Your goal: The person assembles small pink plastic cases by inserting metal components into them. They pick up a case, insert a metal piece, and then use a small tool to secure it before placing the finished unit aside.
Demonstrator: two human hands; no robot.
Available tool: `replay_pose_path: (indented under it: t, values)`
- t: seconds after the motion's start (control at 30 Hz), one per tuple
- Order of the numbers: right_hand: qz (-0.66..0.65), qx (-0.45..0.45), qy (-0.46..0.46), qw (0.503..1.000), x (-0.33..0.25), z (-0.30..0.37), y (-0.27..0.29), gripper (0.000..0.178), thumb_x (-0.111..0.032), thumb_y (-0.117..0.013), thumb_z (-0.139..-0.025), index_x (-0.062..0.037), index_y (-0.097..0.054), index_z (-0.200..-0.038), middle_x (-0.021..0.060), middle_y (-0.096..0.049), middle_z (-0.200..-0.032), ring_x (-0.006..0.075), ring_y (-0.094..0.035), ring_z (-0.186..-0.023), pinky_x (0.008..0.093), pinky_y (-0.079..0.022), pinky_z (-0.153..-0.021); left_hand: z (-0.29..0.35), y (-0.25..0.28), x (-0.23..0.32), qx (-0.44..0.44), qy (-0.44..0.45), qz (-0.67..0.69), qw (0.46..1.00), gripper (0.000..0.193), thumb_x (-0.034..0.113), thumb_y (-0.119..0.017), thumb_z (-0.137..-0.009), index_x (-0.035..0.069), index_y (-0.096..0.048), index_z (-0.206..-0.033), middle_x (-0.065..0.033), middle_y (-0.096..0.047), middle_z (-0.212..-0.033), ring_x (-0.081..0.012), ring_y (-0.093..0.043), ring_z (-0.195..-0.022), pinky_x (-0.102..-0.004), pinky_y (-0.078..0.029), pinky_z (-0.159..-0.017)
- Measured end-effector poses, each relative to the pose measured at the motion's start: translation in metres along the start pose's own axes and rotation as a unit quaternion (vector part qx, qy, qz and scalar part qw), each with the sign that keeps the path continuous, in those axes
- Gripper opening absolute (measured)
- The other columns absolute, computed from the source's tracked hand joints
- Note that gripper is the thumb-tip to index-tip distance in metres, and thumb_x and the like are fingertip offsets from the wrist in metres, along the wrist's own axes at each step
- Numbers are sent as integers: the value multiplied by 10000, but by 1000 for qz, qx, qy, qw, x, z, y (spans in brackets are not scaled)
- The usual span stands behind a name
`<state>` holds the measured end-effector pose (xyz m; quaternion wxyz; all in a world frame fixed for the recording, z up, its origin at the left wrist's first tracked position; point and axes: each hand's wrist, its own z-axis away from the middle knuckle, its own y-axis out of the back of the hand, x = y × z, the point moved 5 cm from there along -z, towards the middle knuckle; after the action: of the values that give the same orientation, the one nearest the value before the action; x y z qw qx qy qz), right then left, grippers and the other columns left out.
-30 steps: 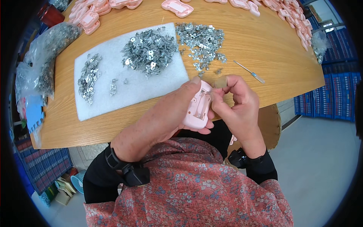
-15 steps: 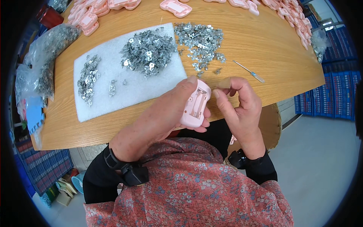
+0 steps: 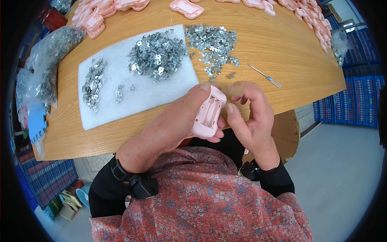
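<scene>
My left hand (image 3: 177,111) is wrapped round a pale pink plastic battery housing (image 3: 204,128), thumb along its upper edge and fingertips showing beneath. The housing is tilted, its open battery compartment facing up, with metal contacts at the compartment's ends. Just right of it hovers my right hand (image 3: 256,117). Its thumb and bent index finger are apart, and no object shows between them; the index fingertip, in a tan covering, is blurred. Beyond the hands lie a large heap of small metal contact pieces (image 3: 157,54) on a white foam sheet (image 3: 141,107) and another metal heap (image 3: 213,44) on bare wood.
A screwdriver (image 3: 264,75) lies right of the heaps on the wooden table (image 3: 298,60). Many pink housings (image 3: 186,8) line the far edge. Clear bags of metal pieces (image 3: 44,76) sit at the left. A cardboard box (image 3: 286,135) stands below the table's near edge.
My right thumb and index finger have moved apart, and the right hand has shifted slightly left. My left hand still holds the housing in nearly the same place.
</scene>
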<state>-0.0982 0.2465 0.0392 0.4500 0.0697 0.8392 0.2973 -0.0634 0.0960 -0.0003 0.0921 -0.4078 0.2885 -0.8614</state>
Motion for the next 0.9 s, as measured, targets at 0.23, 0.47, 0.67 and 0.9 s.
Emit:
replay_pose_path:
  t: [0.23,0.47,0.67,0.9]
  values:
    - [-394,-86,-293,867,23,11,-21,323,-95,-577,-991,-32,-422,-1267,-8,-569,-899,29,-527,-774,189,-426,-643,7,0,6,2,-69,-64,996,450,368,-333,-1072,69,-421,-1396,-108,-644,-947,-205,-679,-798,-320,-573,-737]
    - [-396,-104,-318,855,19,13,-27,295,-90,-580,-987,-37,-442,-1242,-31,-566,-830,26,-513,-732,186,-416,-648,12,6,10,40,-157,-329,930,303,115,-475,-1004,29,-530,-1289,-38,-636,-989,-99,-612,-854,-271,-517,-734]
    - [-378,-106,-308,867,15,16,-30,289,-87,-574,-990,-28,-437,-1237,-10,-581,-862,34,-526,-751,200,-428,-663,17,1,14,73,-296,-514,802,316,82,-486,-977,5,-507,-1282,-36,-622,-968,-122,-601,-796,-289,-503,-718]
    - [-400,-48,-233,885,13,9,-30,330,-62,-610,-970,-1,-464,-1259,-27,-540,-879,14,-485,-755,182,-408,-668,17,23,-1,-79,-33,165,983,299,248,-381,-1052,55,-532,-1224,-47,-566,-952,-138,-490,-684,-270,-399,-568]
